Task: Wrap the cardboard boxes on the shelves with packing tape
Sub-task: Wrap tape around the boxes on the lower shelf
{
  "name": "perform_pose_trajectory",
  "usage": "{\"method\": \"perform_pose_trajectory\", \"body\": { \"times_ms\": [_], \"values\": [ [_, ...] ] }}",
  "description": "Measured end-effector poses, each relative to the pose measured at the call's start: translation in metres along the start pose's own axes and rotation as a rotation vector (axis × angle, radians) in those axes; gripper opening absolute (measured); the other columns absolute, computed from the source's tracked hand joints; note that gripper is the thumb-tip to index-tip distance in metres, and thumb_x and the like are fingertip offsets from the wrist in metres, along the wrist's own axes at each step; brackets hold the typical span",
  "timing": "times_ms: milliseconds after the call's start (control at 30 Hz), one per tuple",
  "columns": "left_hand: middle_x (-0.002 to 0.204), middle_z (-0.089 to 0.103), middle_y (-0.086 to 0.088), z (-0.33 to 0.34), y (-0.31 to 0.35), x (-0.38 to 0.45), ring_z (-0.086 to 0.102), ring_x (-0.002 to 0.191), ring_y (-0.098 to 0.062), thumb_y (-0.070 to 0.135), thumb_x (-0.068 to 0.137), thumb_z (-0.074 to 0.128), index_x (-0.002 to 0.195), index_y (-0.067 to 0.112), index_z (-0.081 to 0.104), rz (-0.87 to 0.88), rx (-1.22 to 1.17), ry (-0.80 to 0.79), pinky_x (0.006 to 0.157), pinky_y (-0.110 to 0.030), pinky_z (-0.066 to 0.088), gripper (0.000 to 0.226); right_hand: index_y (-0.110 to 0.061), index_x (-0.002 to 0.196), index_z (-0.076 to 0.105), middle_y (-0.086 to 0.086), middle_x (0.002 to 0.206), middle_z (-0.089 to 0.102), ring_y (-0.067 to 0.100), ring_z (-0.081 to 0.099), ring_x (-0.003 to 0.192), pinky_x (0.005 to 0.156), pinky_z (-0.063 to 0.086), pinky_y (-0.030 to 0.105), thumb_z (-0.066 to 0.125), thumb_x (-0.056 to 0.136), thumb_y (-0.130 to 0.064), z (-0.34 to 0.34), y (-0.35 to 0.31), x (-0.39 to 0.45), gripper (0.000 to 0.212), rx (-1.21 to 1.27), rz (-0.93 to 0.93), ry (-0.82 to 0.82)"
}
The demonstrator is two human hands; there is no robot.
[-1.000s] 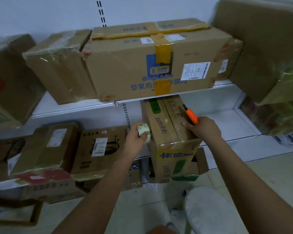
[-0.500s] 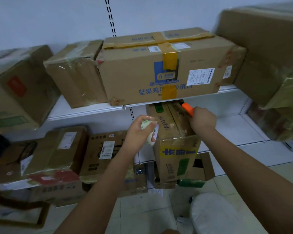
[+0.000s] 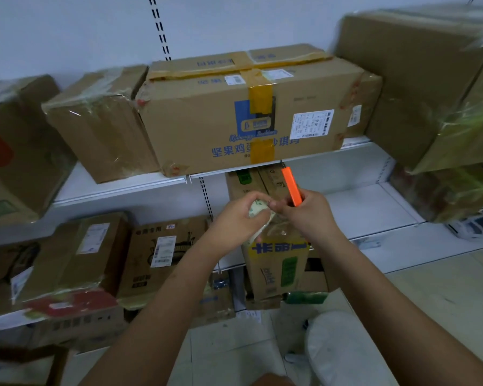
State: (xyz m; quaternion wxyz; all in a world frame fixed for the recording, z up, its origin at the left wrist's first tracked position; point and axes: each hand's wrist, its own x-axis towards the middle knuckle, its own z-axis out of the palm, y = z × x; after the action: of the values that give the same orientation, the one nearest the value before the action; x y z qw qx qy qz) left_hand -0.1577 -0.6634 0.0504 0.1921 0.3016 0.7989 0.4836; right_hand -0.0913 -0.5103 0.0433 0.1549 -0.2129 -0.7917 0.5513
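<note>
My left hand (image 3: 239, 215) grips a roll of clear packing tape (image 3: 258, 211) in front of a narrow cardboard box (image 3: 276, 263) with blue and green print. That box stands on the lower shelf and juts out over its edge. My right hand (image 3: 308, 214) holds an orange utility knife (image 3: 291, 186) pointing up, and its fingers meet the tape roll at the left hand. Both hands hover just above the box's top front. A long box (image 3: 221, 126) with yellow tape sits on the shelf above.
Plastic-wrapped boxes (image 3: 101, 129) fill the upper shelf (image 3: 117, 188) at left and right. More boxes (image 3: 162, 252) crowd the lower shelf at left and the floor. A white sack (image 3: 343, 349) lies on the tiled floor by my right arm.
My two hands have come together in front of the narrow box; the right hand left the box's top and now touches the tape roll. The knife now points upright.
</note>
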Motion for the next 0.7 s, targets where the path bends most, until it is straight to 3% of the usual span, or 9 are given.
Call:
{"method": "perform_pose_trajectory", "body": {
  "times_ms": [67, 133, 200, 300, 433, 567, 700],
  "values": [
    [0.082, 0.072, 0.001, -0.003, 0.003, 0.001, 0.061, 0.054, -0.005, 0.031, 0.098, 0.06, 0.156, 0.032, 0.02, -0.01, 0.072, -0.057, 0.062, -0.03, 0.057, 0.07, -0.011, 0.071, 0.061, 0.004, 0.062, 0.06, 0.008, 0.057, 0.051, 0.052, 0.046, 0.026, 0.079, 0.082, -0.03, -0.002, 0.008, 0.0, 0.029, -0.049, 0.027, 0.057],
    [0.091, 0.073, -0.006, -0.01, 0.001, 0.002, 0.065, 0.063, -0.006, 0.044, 0.093, 0.064, 0.157, 0.04, -0.002, 0.016, 0.177, -0.082, 0.066, -0.024, 0.054, 0.092, -0.008, 0.071, 0.063, 0.009, 0.067, 0.065, 0.019, 0.062, 0.061, 0.062, 0.055, 0.04, 0.079, 0.082, -0.035, -0.004, 0.02, -0.002, 0.033, 0.019, 0.094, 0.094],
    [0.096, 0.072, -0.008, -0.022, -0.008, -0.003, 0.067, 0.083, -0.004, 0.054, 0.089, 0.065, 0.156, 0.046, 0.004, 0.079, 0.361, -0.074, 0.067, -0.021, 0.049, 0.091, -0.012, 0.069, 0.06, 0.005, 0.064, 0.062, 0.019, 0.058, 0.06, 0.058, 0.051, 0.036, 0.077, 0.083, -0.042, -0.017, 0.033, -0.003, 0.037, 0.038, 0.139, 0.198],
    [0.116, 0.071, -0.007, -0.046, -0.031, -0.019, 0.066, 0.11, -0.016, 0.068, 0.082, 0.06, 0.152, 0.051, 0.022, 0.11, 0.639, 0.017, 0.087, -0.032, 0.054, 0.081, -0.015, 0.073, 0.06, 0.002, 0.059, 0.051, 0.023, 0.049, 0.06, 0.054, 0.039, 0.03, 0.074, 0.087, -0.035, -0.056, 0.053, 0.003, 0.028, 0.068, 0.211, 0.404],
    [0.11, 0.074, -0.003, -0.053, -0.054, -0.025, 0.07, 0.087, -0.019, 0.078, 0.082, 0.05, 0.15, 0.045, 0.033, 0.181, 0.84, 0.046, 0.078, -0.037, 0.057, 0.078, -0.012, 0.079, 0.06, 0.006, 0.063, 0.052, 0.022, 0.05, 0.058, 0.064, 0.048, 0.041, 0.072, 0.088, -0.036, -0.065, 0.081, 0.003, 0.028, 0.026, 0.245, 0.412],
    [0.089, 0.075, 0.002, -0.044, -0.07, -0.014, 0.068, 0.075, -0.015, 0.084, 0.078, 0.019, 0.15, 0.045, 0.031, 0.21, 0.993, 0.067, 0.068, -0.035, 0.057, 0.083, -0.016, 0.078, 0.06, 0.004, 0.063, 0.05, 0.02, 0.048, 0.058, 0.064, 0.048, 0.039, 0.071, 0.088, -0.04, -0.056, 0.092, 0.004, 0.028, 0.083, 0.275, 0.437],
    [0.089, 0.074, 0.002, -0.039, -0.074, -0.007, 0.068, 0.077, -0.018, 0.072, 0.09, 0.04, 0.148, 0.043, 0.039, 0.222, 1.004, 0.113, 0.067, -0.035, 0.057, 0.065, -0.014, 0.08, 0.059, 0.005, 0.065, 0.049, 0.019, 0.047, 0.058, 0.058, 0.044, 0.032, 0.071, 0.089, -0.034, -0.052, 0.096, 0.01, 0.025, 0.133, 0.279, 0.45]
  ]
}}
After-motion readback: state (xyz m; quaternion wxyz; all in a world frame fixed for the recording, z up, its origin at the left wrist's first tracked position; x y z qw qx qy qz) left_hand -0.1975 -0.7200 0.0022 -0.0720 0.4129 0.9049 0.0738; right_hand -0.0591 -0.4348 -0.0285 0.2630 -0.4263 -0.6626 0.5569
